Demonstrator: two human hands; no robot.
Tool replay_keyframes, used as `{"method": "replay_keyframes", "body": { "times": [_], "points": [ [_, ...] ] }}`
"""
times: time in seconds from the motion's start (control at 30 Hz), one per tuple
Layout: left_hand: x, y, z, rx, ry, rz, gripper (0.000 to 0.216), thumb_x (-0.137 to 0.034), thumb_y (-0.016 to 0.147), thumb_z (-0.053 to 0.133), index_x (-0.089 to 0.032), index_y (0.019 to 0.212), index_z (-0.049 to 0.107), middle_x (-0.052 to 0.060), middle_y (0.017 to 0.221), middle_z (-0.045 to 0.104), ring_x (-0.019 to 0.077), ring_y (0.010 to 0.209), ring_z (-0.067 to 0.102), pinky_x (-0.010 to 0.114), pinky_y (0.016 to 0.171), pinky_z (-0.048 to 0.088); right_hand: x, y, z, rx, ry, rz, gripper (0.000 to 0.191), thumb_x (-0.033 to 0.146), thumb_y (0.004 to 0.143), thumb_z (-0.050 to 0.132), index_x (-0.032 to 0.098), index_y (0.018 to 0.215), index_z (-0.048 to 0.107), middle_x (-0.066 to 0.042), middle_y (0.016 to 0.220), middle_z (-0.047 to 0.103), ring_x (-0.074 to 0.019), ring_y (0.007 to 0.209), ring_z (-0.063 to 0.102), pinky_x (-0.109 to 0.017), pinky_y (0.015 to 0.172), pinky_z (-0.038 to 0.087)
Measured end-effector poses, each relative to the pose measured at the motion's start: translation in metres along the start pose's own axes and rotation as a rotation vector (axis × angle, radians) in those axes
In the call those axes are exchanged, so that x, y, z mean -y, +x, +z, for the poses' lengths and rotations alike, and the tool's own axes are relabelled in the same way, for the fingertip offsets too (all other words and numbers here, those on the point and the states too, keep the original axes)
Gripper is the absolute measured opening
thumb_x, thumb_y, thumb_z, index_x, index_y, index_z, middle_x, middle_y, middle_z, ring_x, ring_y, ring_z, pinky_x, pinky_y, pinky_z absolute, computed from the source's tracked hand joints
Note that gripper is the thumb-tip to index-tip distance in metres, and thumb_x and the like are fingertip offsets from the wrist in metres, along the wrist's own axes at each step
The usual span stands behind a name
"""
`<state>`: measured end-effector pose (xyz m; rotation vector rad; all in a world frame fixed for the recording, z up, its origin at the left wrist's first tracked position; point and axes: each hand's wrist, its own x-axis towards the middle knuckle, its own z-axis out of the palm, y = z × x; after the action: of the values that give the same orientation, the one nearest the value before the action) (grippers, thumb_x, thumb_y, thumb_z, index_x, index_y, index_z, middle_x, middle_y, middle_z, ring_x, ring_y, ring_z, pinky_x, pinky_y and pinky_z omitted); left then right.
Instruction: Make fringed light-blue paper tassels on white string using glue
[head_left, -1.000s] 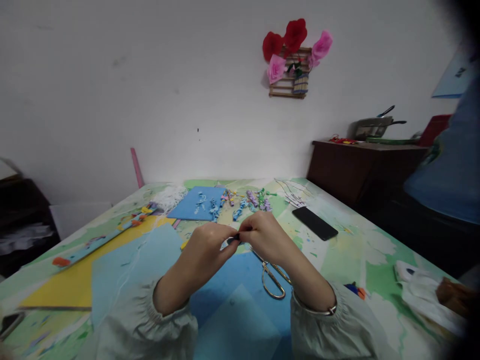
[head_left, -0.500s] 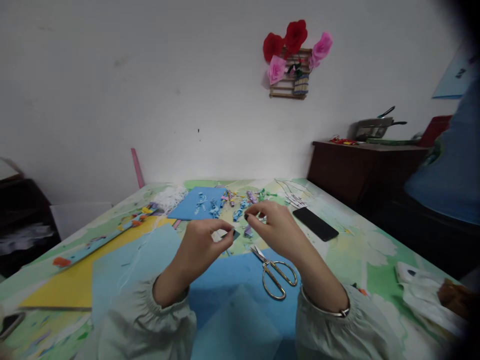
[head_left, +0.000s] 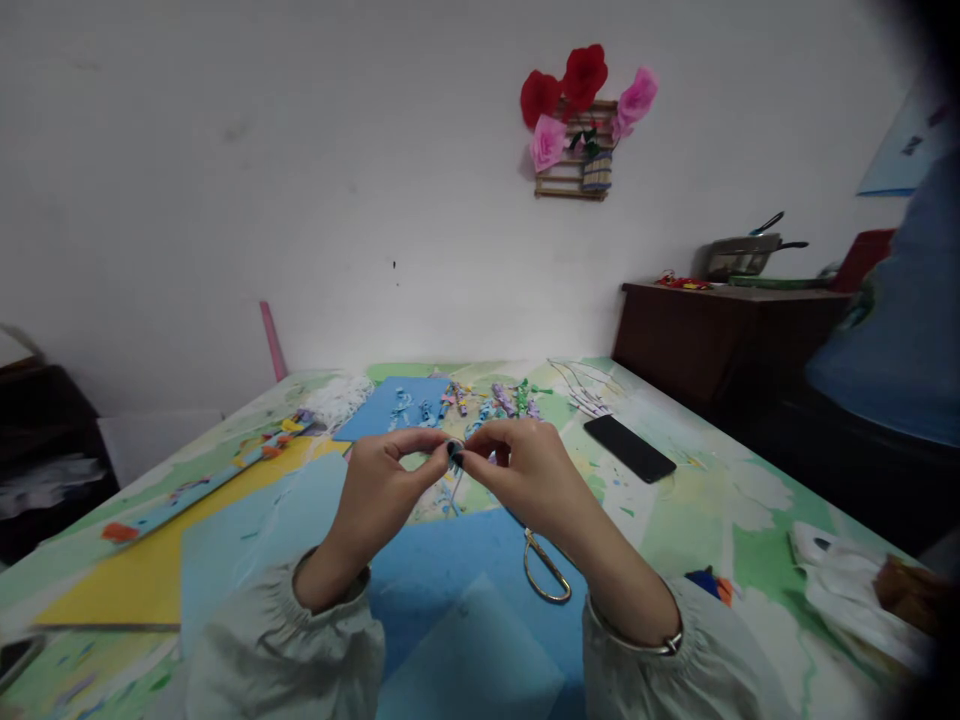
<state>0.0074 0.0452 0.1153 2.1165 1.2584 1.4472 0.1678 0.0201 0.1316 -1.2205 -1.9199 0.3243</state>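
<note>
My left hand [head_left: 390,490] and my right hand [head_left: 525,475] meet fingertip to fingertip above the middle of the table. Between their pinched thumbs and forefingers is a small grey-blue piece [head_left: 454,447], too small and covered to name. Dark nails show at the fingertips. Below my hands lies a blue sheet [head_left: 465,540], with a paler blue sheet [head_left: 472,650] nearer to me. Gold-handled scissors [head_left: 547,570] rest under my right wrist, their blades mostly hidden by that hand. Small rolled figures [head_left: 506,400] in blue, purple and green lie behind my hands.
A black phone [head_left: 630,447] lies right of my right hand. At left are a yellow sheet [head_left: 112,590], a light blue sheet [head_left: 247,520] and a strip [head_left: 217,480] with colourful bits. White shreds [head_left: 341,400] lie farther back. A person in blue [head_left: 892,320] stands at right.
My hands have come together, the right moving left and down, the left slightly up. The small piece, earlier in my left fingers alone, is now between both hands. The scissors are more covered.
</note>
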Motion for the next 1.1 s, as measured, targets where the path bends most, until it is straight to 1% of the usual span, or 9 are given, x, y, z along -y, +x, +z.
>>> {"method": "replay_keyframes", "body": {
  "times": [0.2, 0.5, 0.6, 0.7, 0.8, 1.0, 1.1],
  "points": [
    [-0.003, -0.001, 0.0, 0.008, -0.008, 0.008, 0.011, -0.023, 0.071, 0.065, -0.019, 0.075, 0.075, 0.002, 0.07, 0.075, 0.0202, 0.066, 0.069, 0.029, 0.065, 0.056, 0.001, 0.0, 0.003, -0.06, 0.022, -0.034, 0.014, 0.018, 0.078, 0.055, 0.018, 0.068, 0.064, 0.001, 0.063, 0.064, -0.0102, 0.059, 0.052, -0.022, 0.057, 0.034],
    [-0.005, -0.003, 0.0, 0.02, -0.057, -0.02, 0.012, -0.023, 0.072, 0.066, -0.019, 0.079, 0.075, 0.001, 0.072, 0.075, 0.0196, 0.068, 0.069, 0.028, 0.066, 0.056, 0.002, -0.001, 0.005, -0.032, 0.055, -0.064, 0.013, 0.017, 0.078, 0.052, 0.017, 0.067, 0.061, 0.002, 0.06, 0.059, -0.0091, 0.056, 0.05, -0.022, 0.054, 0.031],
    [-0.005, -0.001, -0.001, 0.047, -0.141, -0.049, 0.011, -0.023, 0.071, 0.067, -0.018, 0.078, 0.074, 0.002, 0.073, 0.075, 0.0199, 0.07, 0.069, 0.028, 0.067, 0.055, 0.002, -0.001, 0.004, -0.033, 0.067, -0.059, 0.013, 0.016, 0.076, 0.052, 0.016, 0.067, 0.06, 0.002, 0.059, 0.059, -0.0086, 0.056, 0.05, -0.022, 0.055, 0.032],
    [-0.004, 0.001, -0.002, 0.099, -0.286, -0.135, 0.01, -0.024, 0.069, 0.07, -0.017, 0.076, 0.074, 0.002, 0.07, 0.074, 0.0183, 0.066, 0.067, 0.026, 0.063, 0.053, 0.001, 0.001, 0.003, -0.027, 0.089, -0.037, 0.011, 0.015, 0.075, 0.053, 0.016, 0.067, 0.061, 0.002, 0.06, 0.059, -0.0084, 0.056, 0.049, -0.022, 0.054, 0.032],
    [-0.002, 0.002, -0.002, 0.138, -0.434, -0.241, 0.01, -0.023, 0.066, 0.073, -0.016, 0.074, 0.074, 0.002, 0.066, 0.073, 0.0155, 0.062, 0.065, 0.024, 0.06, 0.051, 0.0, 0.001, -0.001, 0.016, 0.123, -0.023, 0.01, 0.018, 0.075, 0.053, 0.016, 0.067, 0.06, 0.002, 0.06, 0.057, -0.0084, 0.056, 0.047, -0.022, 0.052, 0.031],
    [0.0, -0.007, -0.004, 0.206, -0.708, -0.405, 0.01, -0.02, 0.062, 0.075, -0.014, 0.069, 0.073, 0.004, 0.067, 0.073, 0.0142, 0.067, 0.064, 0.022, 0.067, 0.048, -0.004, 0.001, -0.008, 0.085, 0.252, 0.039, 0.014, 0.018, 0.075, 0.051, 0.016, 0.061, 0.054, 0.005, 0.054, 0.045, -0.0069, 0.051, 0.039, -0.02, 0.046, 0.026],
    [0.001, -0.016, -0.005, 0.258, -0.798, -0.498, 0.011, -0.021, 0.061, 0.075, -0.012, 0.067, 0.073, 0.006, 0.067, 0.073, 0.0143, 0.068, 0.064, 0.021, 0.068, 0.048, -0.008, 0.001, -0.004, 0.055, 0.232, 0.054, 0.015, 0.019, 0.074, 0.053, 0.016, 0.06, 0.054, 0.004, 0.053, 0.046, -0.008, 0.051, 0.042, -0.02, 0.047, 0.029]
  ]
}}
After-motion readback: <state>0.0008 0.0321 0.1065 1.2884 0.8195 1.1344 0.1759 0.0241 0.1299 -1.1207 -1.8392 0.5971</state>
